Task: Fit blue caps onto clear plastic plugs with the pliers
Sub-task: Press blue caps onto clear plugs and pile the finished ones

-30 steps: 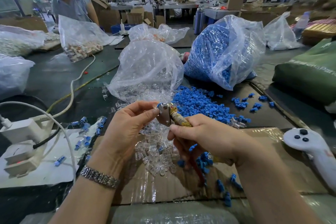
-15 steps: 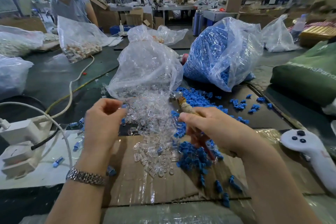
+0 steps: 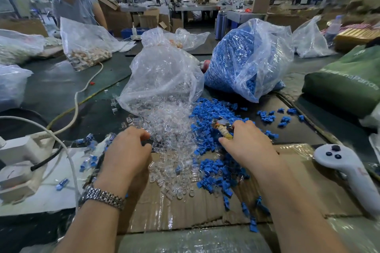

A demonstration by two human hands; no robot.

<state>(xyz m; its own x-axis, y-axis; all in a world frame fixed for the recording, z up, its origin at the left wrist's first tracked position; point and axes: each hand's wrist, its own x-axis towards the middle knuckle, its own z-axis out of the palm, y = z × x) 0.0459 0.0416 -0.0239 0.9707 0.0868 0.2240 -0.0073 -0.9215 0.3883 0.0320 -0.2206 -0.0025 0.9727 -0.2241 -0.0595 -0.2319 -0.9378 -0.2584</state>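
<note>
- Pliers [image 3: 223, 128] sit in the right hand [image 3: 248, 146], whose fingers [image 3: 242, 124] curl round the yellowish handle; the metal head pokes out over the loose blue caps [image 3: 213, 109], and nothing visible sits in its jaws.
- Left hand [image 3: 127, 150] reaches into the spill of clear plastic plugs [image 3: 170, 129], fingers curled at the heap's edge; whether it already pinches a plug I cannot tell, as the fingertips are hidden among the clear parts.
- Caps and plugs lie side by side in two touching heaps on the cardboard sheet [image 3: 185, 217] and the dark counter [image 3: 61, 88], each spilling from its own bag: the clear bag of plugs [image 3: 162, 76] to the left, the bag of blue caps [image 3: 242, 57] just right of it.
- Finished pieces, clear with a blue end, look to be scattered left of the left hand [image 3: 90, 163], near a white power strip [image 3: 18, 150] and its cables. They are few.
- Judged from that, the job is early: both heaps and both bags are still large, and the step in hand seems to be picking up the next plug and cap.
- Farther out, a white controller [image 3: 345, 168] lies to the right, a green bag [image 3: 345, 80] behind it, and another person [image 3: 76, 4] stands at the far left.
</note>
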